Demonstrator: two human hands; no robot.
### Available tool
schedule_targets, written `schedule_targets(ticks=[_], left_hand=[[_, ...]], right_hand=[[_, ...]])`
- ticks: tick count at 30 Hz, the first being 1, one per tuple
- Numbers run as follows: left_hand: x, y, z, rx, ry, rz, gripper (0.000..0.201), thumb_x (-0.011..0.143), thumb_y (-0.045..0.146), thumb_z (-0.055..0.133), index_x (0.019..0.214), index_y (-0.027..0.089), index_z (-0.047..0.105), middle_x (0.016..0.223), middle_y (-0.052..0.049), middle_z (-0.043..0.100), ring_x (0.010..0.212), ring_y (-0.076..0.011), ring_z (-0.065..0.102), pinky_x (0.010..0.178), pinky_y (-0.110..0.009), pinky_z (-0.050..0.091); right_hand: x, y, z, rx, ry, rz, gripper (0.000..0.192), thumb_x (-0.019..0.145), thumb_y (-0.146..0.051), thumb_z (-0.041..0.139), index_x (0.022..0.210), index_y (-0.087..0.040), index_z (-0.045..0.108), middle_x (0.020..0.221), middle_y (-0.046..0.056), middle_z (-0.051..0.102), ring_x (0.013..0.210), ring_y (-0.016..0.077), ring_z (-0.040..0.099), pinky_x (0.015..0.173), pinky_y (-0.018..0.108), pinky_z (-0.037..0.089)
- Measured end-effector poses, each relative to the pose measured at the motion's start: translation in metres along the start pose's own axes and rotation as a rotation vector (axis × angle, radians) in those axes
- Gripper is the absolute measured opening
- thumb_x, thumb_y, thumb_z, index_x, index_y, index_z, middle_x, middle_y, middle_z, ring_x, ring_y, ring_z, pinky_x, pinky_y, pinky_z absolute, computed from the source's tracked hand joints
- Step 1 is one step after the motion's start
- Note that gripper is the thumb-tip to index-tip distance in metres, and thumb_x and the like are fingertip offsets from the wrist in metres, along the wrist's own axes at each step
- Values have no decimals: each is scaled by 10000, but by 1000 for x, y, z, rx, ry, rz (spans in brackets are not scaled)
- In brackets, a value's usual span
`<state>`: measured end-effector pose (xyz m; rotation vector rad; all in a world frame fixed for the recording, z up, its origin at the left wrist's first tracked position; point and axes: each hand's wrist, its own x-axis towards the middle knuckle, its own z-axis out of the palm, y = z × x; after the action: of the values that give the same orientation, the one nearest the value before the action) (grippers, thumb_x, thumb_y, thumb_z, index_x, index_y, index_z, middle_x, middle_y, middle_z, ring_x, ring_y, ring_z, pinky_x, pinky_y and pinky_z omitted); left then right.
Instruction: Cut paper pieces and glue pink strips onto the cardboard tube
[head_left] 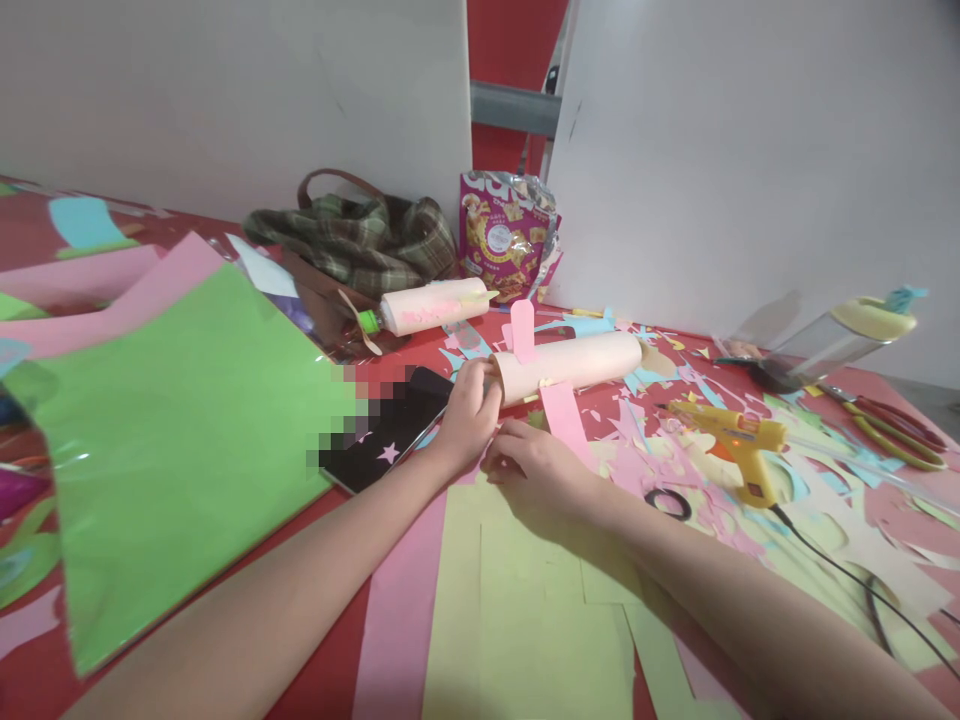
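Sideways, paper tube (574,362) lengthwise left-right, left hand (469,415) gripping its near end.

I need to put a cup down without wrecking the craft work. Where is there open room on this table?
Flattest free patch: the yellow-green paper sheets between both forearms. The big green sheet at left is also bare. Crowded: paper scraps around the glue gun and scissors at right, and behind the paper roll that the left hand holds, with the right hand beside it.

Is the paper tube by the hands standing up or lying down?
Lying down. The paper tube rests on its side on the table, its near end at the left hand.
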<state>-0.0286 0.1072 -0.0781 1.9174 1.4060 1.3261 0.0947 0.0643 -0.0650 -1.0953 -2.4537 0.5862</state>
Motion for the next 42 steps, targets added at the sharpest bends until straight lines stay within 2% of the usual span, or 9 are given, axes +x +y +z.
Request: schedule_targets(ticks=[4, 8, 14, 18, 27, 35, 42], left_hand=[[1, -2, 1, 7, -2, -10, 137, 769, 124, 339, 861, 170, 429, 925, -67, 483, 907, -168, 451, 813, -316, 363], [3, -5, 2, 22, 1, -16, 133, 763, 129, 343, 852, 171, 433, 926, -70, 485, 913, -176, 455, 808, -327, 369], [3, -6, 2, 11, -3, -18, 135, 765, 132, 344, 857, 164, 438, 940, -78, 485, 921, -177, 453, 800, -324, 381], [3, -6, 2, 6, -6, -16, 136, 767, 133, 345, 862, 167, 435, 941, -75, 482, 920, -173, 453, 801, -324, 382], [2, -6, 2, 13, -11, -18, 128, 765, 136, 347, 857, 173, 429, 940, -69, 480, 932, -173, 446, 817, -326, 370], [3, -5, 2, 21, -11, -14, 122, 766, 135, 345, 847, 175, 427, 930, -67, 482, 923, -174, 444, 818, -328, 368], [3, -5, 2, 7, -19, -22, 119, 773, 154, 347, 858, 181, 425, 941, -66, 481, 927, -176, 445, 814, -332, 376]], right_hand=[[-1, -10, -4, 27, -67, -95, 129, 730, -123, 486, 757, -175, 601, 807, 35, 555, 672, 108, 527, 572, 213, 390], [-5, -16, 2, -30, -23, -134, 157, 775, -163, 451, 788, -181, 607, 774, 36, 560, 651, 104, 521, 555, 208, 362], [-6, -19, 6, -92, -64, -101, 181, 796, -195, 410, 773, -188, 589, 744, 17, 574, 628, 96, 516, 539, 205, 338], [-5, -21, 5, -79, -68, -62, 161, 793, -189, 405, 781, -192, 565, 787, 8, 590, 648, 96, 525, 543, 207, 331], [-6, -23, 6, -103, -71, -4, 107, 754, -151, 429, 745, -198, 525, 744, -33, 607, 590, 89, 516, 487, 217, 266], [-6, -24, 3, -82, -71, -65, 146, 802, -179, 399, 791, -190, 545, 787, -1, 602, 620, 91, 513, 507, 213, 284], [-5, -22, 4, -139, -75, -102, 148, 804, -181, 389, 764, -186, 531, 742, 0, 584, 606, 95, 499, 477, 220, 250]])
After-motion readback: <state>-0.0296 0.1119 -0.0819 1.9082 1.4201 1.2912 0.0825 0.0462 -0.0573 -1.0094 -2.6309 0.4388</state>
